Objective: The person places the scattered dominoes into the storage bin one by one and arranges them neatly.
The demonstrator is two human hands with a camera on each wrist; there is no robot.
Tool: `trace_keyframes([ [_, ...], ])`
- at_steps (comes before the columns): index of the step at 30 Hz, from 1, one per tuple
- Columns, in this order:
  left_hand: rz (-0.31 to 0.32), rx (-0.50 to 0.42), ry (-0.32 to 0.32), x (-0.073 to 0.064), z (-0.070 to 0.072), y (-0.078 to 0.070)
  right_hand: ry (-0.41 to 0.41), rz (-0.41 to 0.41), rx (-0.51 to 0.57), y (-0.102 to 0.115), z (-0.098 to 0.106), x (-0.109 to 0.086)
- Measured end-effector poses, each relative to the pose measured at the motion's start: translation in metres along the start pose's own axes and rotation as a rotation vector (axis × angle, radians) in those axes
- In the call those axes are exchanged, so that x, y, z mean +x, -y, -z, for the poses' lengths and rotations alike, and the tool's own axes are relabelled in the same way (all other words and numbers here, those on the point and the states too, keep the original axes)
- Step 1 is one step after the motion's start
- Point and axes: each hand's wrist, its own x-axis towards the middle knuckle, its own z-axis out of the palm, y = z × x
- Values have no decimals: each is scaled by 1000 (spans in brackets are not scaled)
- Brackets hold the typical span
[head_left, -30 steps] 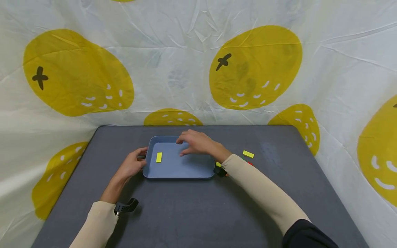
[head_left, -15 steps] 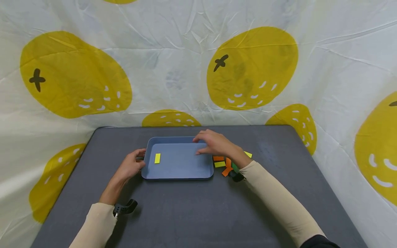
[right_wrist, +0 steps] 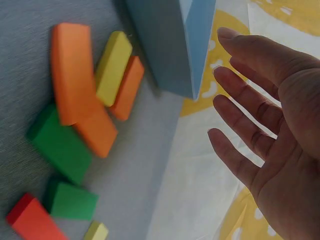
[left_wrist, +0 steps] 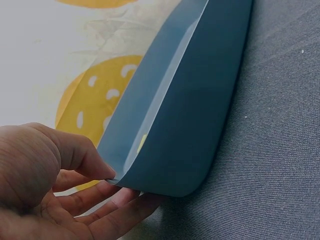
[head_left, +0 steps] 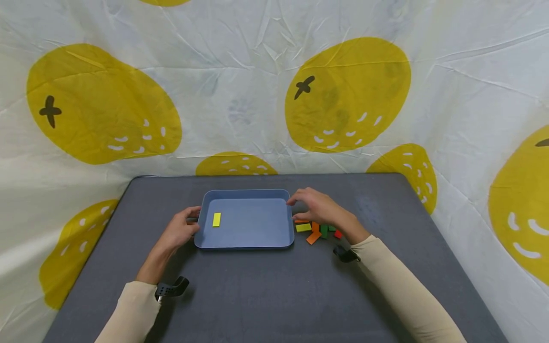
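A blue-grey tray (head_left: 249, 242) lies on the dark table with one yellow block (head_left: 216, 219) inside, near its left end. At the tray's left end, my left hand (head_left: 177, 228) grips the rim; in the left wrist view the thumb (left_wrist: 82, 155) is at the rim and the other fingers lie along the outer wall. My right hand (head_left: 319, 207) hovers by the tray's right end, its spread fingers holding nothing in the right wrist view. Below it lie loose blocks, among them an orange block (right_wrist: 72, 75), a yellow block (right_wrist: 114, 69), a green block (right_wrist: 60, 145) and a red block (right_wrist: 35, 220).
The dark cloth-covered table (head_left: 257, 295) reaches back to a white curtain (head_left: 240, 105) printed with large yellow fruit. Black bands show at both wrists.
My right hand has moved right, from above the tray to just past its right end, uncovering more of the blocks. My left hand stays at the tray's left end.
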Motion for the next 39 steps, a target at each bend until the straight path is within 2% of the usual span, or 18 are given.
trace_keyframes([
  [8,-13,-6,3,0,1,2,-9,39,-10,-15,-8,-17],
  [14,-6,2,2,0,2,1,37,11,-26,-24,-18,-23],
  [21,-17,8,4,0,3,3,72,-30,-109,-29,-29,-22],
  [30,-18,-5,3,-2,2,2,1,22,-195,-30,-32,-22],
  [34,-22,-2,4,-1,2,3,16,21,-183,-28,-31,-23],
  [39,-22,-1,1,-1,3,5,37,63,-170,-27,-30,-23],
])
